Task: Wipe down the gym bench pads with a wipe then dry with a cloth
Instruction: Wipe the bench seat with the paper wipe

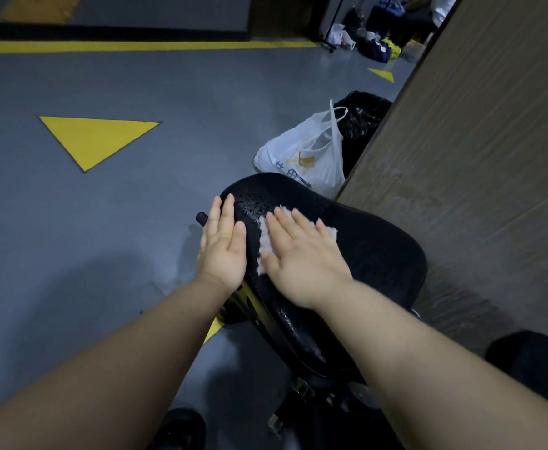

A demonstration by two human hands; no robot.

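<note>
Black gym bench pad [373,248], seen from above, with both of the person's bare hands on it. The right hand [302,258] lies flat, palm down, on a white cloth [264,241] spread on the pad's upper surface. Its fingers [285,222] are straight and slightly splayed, pressing rather than gripping. The cloth shows past the fingertips and along the thumb side of the hand. The left hand [224,245] is open too, its fingers straight and together, laid against the pad's left edge just beside the cloth and holding nothing.

The pad surface beyond the left fingertips glistens with small droplets, and a wet sheen shows along its near left edge. A yellow frame member [250,300] shows beneath the pad, and a black knob [201,217] projects beside the left hand. A 2nd black pad [535,358] sits at lower right.

Surroundings: grey floor [71,222] bearing 1 large yellow triangle [94,138] and a yellow line [136,46]. A white plastic bag [302,157] stands on the floor just beyond the pad, with a black bag [363,115] behind it. Both are against a wood-grain panel [477,141] at right.
</note>
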